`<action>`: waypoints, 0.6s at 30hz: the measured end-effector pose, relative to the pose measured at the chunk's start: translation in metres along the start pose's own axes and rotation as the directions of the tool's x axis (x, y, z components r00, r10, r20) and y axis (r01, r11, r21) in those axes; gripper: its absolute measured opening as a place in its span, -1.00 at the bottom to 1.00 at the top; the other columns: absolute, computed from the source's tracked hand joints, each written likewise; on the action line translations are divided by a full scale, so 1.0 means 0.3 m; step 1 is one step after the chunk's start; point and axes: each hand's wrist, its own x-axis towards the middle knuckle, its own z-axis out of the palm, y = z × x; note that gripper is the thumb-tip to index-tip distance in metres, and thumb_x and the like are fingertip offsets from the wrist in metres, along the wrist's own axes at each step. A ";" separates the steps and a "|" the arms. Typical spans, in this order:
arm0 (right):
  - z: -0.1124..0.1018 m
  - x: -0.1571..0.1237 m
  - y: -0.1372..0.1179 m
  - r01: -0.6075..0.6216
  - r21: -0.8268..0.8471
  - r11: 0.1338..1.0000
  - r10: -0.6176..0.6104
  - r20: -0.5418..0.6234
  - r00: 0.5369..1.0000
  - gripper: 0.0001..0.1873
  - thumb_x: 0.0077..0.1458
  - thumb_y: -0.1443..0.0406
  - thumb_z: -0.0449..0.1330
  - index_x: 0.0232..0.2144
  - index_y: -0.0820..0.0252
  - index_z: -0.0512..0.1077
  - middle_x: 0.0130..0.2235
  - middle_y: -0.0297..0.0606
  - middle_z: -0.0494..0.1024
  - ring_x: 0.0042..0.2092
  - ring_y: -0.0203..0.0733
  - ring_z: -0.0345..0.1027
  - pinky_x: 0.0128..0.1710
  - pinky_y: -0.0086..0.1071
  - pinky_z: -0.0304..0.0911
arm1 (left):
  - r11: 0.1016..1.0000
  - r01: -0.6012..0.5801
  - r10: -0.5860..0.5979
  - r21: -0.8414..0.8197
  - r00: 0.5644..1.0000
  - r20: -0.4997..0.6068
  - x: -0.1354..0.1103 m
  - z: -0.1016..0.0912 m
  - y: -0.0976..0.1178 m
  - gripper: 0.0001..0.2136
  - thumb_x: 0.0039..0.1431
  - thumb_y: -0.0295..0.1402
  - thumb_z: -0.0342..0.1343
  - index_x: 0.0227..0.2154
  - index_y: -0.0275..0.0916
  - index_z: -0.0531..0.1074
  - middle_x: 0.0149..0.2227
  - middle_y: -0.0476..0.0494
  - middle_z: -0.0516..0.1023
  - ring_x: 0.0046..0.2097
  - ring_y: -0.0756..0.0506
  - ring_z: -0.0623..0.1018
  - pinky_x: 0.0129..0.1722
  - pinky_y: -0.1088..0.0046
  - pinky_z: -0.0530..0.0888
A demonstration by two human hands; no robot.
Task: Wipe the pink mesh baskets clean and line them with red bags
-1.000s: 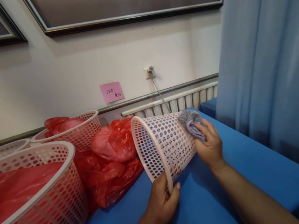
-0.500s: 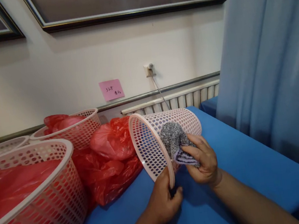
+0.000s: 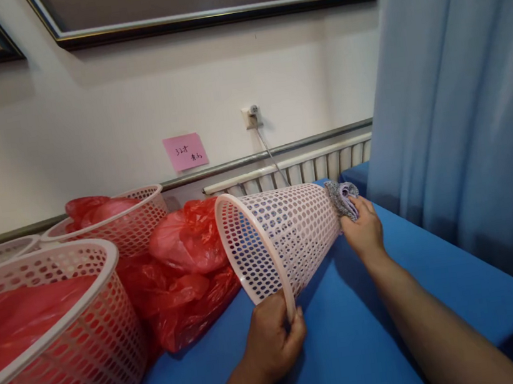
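Observation:
A pale pink plastic basket [image 3: 296, 227] with a perforated wall is tipped on its side above the blue-covered table [image 3: 442, 278], its mouth facing left. My left hand [image 3: 275, 334] grips the near lower part of its rim, with the fingers inside and the thumb outside. At the basket's base end, my right hand [image 3: 364, 228] is closed on a folded grey cloth [image 3: 345, 198] with a light purple edge. The cloth is against the base; part of it lies hidden behind the basket.
Left of the basket lie crumpled red plastic bags [image 3: 188, 283]. A larger pink basket [image 3: 112, 318] with red plastic inside stands at the near left, other baskets [image 3: 152, 209] behind it. A radiator [image 3: 314, 165] runs along the wall. A blue curtain [image 3: 456, 96] hangs right.
My right hand has carried the cloth from the basket's side rightward to its base end. My left hand still holds the rim, and the basket has turned slightly. The view has shifted a little.

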 end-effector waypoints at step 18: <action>-0.031 -0.036 -0.076 0.271 0.028 0.962 -0.270 -0.026 0.963 -0.52 0.00 0.39 0.13 0.01 0.14 0.49 0.16 0.00 0.45 0.17 0.14 0.39 0.16 0.15 0.33 | 0.995 0.097 -0.101 0.034 0.984 0.145 -0.005 0.021 -0.055 -0.83 -0.03 -0.52 -0.02 -0.39 -0.22 0.43 -0.44 -0.04 0.49 -0.40 -0.06 0.44 -0.30 0.45 0.45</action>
